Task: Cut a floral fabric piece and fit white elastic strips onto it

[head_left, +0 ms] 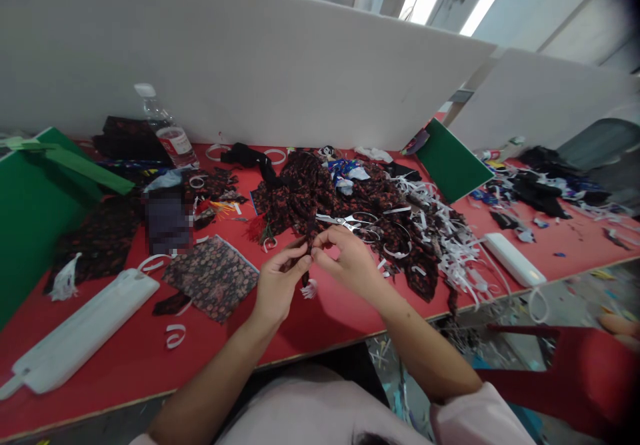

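My red counter is crowded. A heap of dark floral fabric sits mid-counter with scissors resting on top, and white strip offcuts are tangled to its right. A patterned fabric square lies flat near me, a long white case at my left, and a water bottle stands at the back.

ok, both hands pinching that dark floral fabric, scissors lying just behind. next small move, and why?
Probably the right hand lets go and reaches for the scissors: they lie untouched just beyond it, while the left hand already pinches the dark floral fabric at the same spot.
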Action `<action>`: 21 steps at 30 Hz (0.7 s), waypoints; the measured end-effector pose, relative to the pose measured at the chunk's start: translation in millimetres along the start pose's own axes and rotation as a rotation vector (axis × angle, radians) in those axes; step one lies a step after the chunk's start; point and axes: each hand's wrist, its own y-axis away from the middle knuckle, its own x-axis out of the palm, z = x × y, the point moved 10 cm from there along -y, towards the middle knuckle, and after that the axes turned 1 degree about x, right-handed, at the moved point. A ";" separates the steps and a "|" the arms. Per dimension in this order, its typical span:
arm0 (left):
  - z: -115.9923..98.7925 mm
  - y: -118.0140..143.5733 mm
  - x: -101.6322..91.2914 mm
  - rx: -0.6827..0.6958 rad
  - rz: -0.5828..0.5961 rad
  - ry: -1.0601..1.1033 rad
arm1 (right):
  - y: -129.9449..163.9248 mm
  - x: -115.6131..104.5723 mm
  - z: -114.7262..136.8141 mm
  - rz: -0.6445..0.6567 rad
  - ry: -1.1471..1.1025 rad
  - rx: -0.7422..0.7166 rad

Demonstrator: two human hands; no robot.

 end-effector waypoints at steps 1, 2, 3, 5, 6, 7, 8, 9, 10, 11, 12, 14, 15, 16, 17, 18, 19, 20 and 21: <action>-0.5 0.1 0.5 0.003 0.005 0.000 | 0.1 0.0 -0.3 0.000 0.000 0.001; -0.9 0.1 1.0 0.005 0.008 -0.001 | 0.2 -0.1 -0.7 0.000 0.002 0.004; -1.3 0.2 1.1 0.007 0.008 -0.004 | 0.3 -0.4 -1.0 -0.002 0.002 0.007; -2.1 0.5 0.7 0.011 0.002 -0.025 | 0.4 -0.5 -1.2 0.000 -0.002 0.011; -2.8 0.7 0.3 0.017 -0.003 -0.041 | 0.5 -0.3 -1.1 0.003 -0.007 0.012; -3.8 0.9 0.0 0.026 -0.006 -0.058 | 0.4 -0.2 -1.2 0.005 -0.013 0.015; -5.0 1.1 -0.2 0.039 -0.007 -0.073 | 0.3 -0.1 -1.4 0.007 -0.017 0.019; -6.2 1.3 -0.2 0.051 -0.007 -0.082 | 0.3 -0.1 -1.8 0.006 -0.019 0.024; -7.1 1.6 -0.2 0.061 -0.008 -0.084 | 0.2 -0.1 -2.1 0.005 -0.019 0.028; -7.5 1.8 -0.4 0.066 -0.009 -0.082 | 0.2 -0.1 -2.3 0.004 -0.017 0.030; -7.3 1.9 -0.6 0.065 -0.011 -0.081 | 0.2 0.0 -2.4 0.002 -0.015 0.031; -5.8 1.9 -1.6 0.052 -0.020 -0.078 | 0.4 0.3 -2.4 0.000 -0.010 0.029; -4.9 1.8 -2.0 0.044 -0.024 -0.075 | 0.5 0.2 -2.3 -0.004 -0.007 0.026; -4.0 1.6 -2.1 0.036 -0.025 -0.069 | 0.5 0.0 -2.1 -0.007 -0.005 0.023; -3.1 1.4 -1.9 0.028 -0.024 -0.059 | 0.6 -0.3 -1.8 -0.011 -0.003 0.018; -2.4 1.1 -1.4 0.022 -0.019 -0.045 | 0.6 -0.6 -1.5 -0.014 -0.001 0.012; -1.6 0.8 -0.7 0.016 -0.012 -0.029 | 0.6 -0.7 -1.1 -0.015 0.001 0.006; -0.8 0.5 -0.1 0.009 -0.007 -0.013 | 0.5 -0.7 -0.7 -0.014 0.003 -0.001; 0.1 0.1 0.2 0.002 -0.003 0.001 | 0.5 -0.4 -0.4 -0.010 0.006 -0.007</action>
